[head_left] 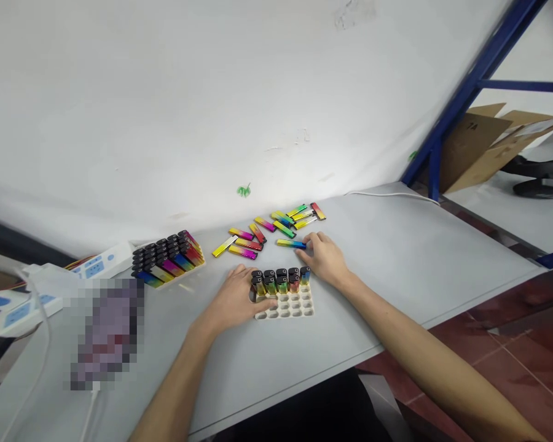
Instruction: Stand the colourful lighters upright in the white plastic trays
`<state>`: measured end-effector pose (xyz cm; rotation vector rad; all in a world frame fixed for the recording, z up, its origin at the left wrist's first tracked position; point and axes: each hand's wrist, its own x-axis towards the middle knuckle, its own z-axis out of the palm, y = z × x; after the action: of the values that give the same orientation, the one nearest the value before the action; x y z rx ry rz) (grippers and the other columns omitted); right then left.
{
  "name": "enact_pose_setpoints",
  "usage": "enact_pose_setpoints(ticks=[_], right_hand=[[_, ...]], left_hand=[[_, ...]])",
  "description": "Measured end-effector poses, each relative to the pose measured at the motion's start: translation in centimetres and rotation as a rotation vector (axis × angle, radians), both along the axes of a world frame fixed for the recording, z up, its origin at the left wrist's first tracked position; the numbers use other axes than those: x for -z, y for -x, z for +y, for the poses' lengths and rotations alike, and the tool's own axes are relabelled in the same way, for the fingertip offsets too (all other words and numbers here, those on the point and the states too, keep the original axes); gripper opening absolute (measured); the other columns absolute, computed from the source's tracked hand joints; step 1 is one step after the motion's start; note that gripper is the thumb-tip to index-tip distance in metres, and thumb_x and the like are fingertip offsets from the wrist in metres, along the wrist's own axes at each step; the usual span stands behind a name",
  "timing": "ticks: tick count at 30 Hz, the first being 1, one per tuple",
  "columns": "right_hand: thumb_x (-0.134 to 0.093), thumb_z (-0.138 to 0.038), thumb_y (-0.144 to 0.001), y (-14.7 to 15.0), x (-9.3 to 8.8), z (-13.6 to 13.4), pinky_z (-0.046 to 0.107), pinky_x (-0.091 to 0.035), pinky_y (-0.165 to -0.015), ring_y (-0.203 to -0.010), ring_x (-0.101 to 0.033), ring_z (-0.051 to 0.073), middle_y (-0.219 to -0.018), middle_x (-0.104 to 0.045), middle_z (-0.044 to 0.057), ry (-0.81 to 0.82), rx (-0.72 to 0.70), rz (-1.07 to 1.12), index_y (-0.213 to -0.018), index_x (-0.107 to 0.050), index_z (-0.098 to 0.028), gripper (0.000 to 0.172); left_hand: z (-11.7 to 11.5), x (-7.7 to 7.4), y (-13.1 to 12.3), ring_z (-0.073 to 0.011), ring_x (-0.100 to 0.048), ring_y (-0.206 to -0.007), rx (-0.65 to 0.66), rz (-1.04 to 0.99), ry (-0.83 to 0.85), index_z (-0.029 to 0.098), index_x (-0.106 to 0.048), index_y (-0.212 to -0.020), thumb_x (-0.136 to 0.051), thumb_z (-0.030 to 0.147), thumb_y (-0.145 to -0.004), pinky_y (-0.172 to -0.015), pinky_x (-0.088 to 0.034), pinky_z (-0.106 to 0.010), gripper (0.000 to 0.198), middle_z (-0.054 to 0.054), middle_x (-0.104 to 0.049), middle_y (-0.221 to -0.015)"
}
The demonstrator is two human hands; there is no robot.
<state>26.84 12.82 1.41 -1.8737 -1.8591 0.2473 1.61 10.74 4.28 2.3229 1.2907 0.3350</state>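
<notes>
The person's left hand (235, 298) is spread wide at the left end of the off-white holed tray (284, 315), thumb over its front holes. Nine lighters (282, 283) stand upright in the tray's rear rows. The right hand (323, 258) has its fingertips at the black end of a blue-and-yellow lighter (289, 244) lying behind the tray; whether they pinch it cannot be told. Loose lighters (249, 244) lie beyond, near the wall (203, 110). A filled tray (168, 283) stands to the left.

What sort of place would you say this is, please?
It looks like a small workshop or packing area: a long grey tabletop bears a rectangular off-white tray part-filled with what appear to be shiny multicoloured, black-topped lighters, and an open brown cardboard box sits to the right.
</notes>
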Motion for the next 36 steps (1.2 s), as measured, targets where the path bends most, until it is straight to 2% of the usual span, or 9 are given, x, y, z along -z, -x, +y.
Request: enact_pose_setpoints(ticks=[9, 14, 17, 19, 23, 28, 30, 33, 36], right_hand=[[-0.056, -0.037, -0.093, -0.7, 0.2, 0.2, 0.034, -0.044, -0.076, -0.091, -0.060, 0.024, -0.100, -0.062, 0.010, -0.042, -0.015, 0.062, -0.103, -0.066, -0.020, 0.022], [-0.057, -0.048, -0.090, -0.8, -0.2, 0.3, 0.034, -0.048, -0.080, -0.085, -0.061, 0.019, -0.093, -0.066, 0.004, -0.165, -0.034, 0.630, -0.092, -0.054, -0.022, 0.027], [-0.054, -0.060, -0.089, -0.6, -0.6, 0.3, 0.028, -0.049, -0.063, -0.065, -0.060, 0.015, -0.075, -0.064, -0.004, -0.076, -0.064, 1.047, -0.100, -0.042, -0.026, 0.037], [-0.055, -0.064, -0.087, -0.5, -0.8, 0.3, 0.022, -0.040, -0.047, -0.047, -0.048, 0.011, -0.064, -0.055, -0.009, -0.018, -0.072, 1.176, -0.102, -0.039, -0.029, 0.041], [-0.055, -0.065, -0.086, -0.5, -0.9, 0.4, 0.019, -0.021, -0.038, -0.040, -0.026, 0.006, -0.057, -0.038, -0.010, 0.109, -0.045, 1.232, -0.093, -0.048, -0.025, 0.041], [-0.058, -0.067, -0.084, -0.1, -1.2, 0.0, 0.020, -0.026, -0.039, -0.045, -0.036, 0.008, -0.063, -0.045, -0.006, 0.171, -0.104, 1.235, -0.095, -0.056, -0.023, 0.045], [-0.057, -0.068, -0.085, 0.1, -1.3, -0.1, 0.019, -0.023, -0.039, -0.044, -0.032, 0.008, -0.059, -0.039, -0.007, 0.196, -0.131, 1.252, -0.097, -0.056, -0.025, 0.044], [-0.051, -0.069, -0.087, 0.2, -1.2, -0.2, 0.019, -0.014, -0.040, -0.043, -0.017, 0.006, -0.054, -0.023, -0.009, 0.263, -0.093, 1.317, -0.076, -0.053, -0.021, 0.049], [-0.043, -0.065, -0.091, 0.2, -1.2, 0.0, 0.021, -0.012, -0.040, -0.042, -0.013, 0.006, -0.050, -0.019, -0.008, 0.291, -0.004, 1.349, -0.058, -0.038, -0.021, 0.056]], left_hand=[[0.2, 0.5, 0.0, -0.0304, -0.054, -0.101, -0.019, 0.014, -0.033, 0.022, -0.065, -0.090, -0.070, 0.066, -0.071, -0.090, -0.044, -0.042, 0.048, -0.007, -0.067, -0.097], [0.0, 0.5, -0.3, -0.0290, -0.055, -0.097, -0.015, 0.030, -0.052, 0.022, -0.063, -0.085, -0.069, 0.062, -0.075, -0.089, -0.044, -0.042, 0.042, -0.006, -0.066, -0.092], [-0.1, 0.5, -0.5, -0.0284, -0.054, -0.096, -0.029, 0.019, -0.054, 0.022, -0.062, -0.085, -0.070, 0.062, -0.075, -0.088, -0.044, -0.041, 0.042, -0.005, -0.066, -0.090], [-0.1, 0.5, -0.6, -0.0282, -0.054, -0.096, -0.029, 0.016, -0.052, 0.022, -0.062, -0.084, -0.070, 0.061, -0.075, -0.087, -0.044, -0.041, 0.041, -0.005, -0.066, -0.090], [-0.1, 0.6, -0.6, -0.0279, -0.054, -0.095, -0.027, 0.020, -0.053, 0.022, -0.062, -0.083, -0.070, 0.061, -0.075, -0.085, -0.044, -0.041, 0.040, -0.005, -0.066, -0.089], [-0.1, 0.6, -0.5, -0.0274, -0.054, -0.094, -0.019, 0.026, -0.066, 0.022, -0.060, -0.077, -0.068, 0.062, -0.077, -0.084, -0.044, -0.041, 0.041, -0.005, -0.065, -0.089], [-0.1, 0.7, -0.5, -0.0270, -0.054, -0.093, -0.022, 0.017, -0.066, 0.022, -0.060, -0.078, -0.069, 0.061, -0.076, -0.083, -0.045, -0.040, 0.040, -0.005, -0.065, -0.087], [0.0, 0.8, -0.5, -0.0268, -0.054, -0.093, -0.028, 0.004, -0.066, 0.022, -0.061, -0.081, -0.071, 0.059, -0.075, -0.083, -0.045, -0.040, 0.039, -0.004, -0.065, -0.086], [0.0, 0.7, -0.5, -0.0267, -0.054, -0.093, -0.023, 0.008, -0.068, 0.022, -0.062, -0.080, -0.070, 0.060, -0.075, -0.084, -0.044, -0.040, 0.039, -0.004, -0.065, -0.087]])
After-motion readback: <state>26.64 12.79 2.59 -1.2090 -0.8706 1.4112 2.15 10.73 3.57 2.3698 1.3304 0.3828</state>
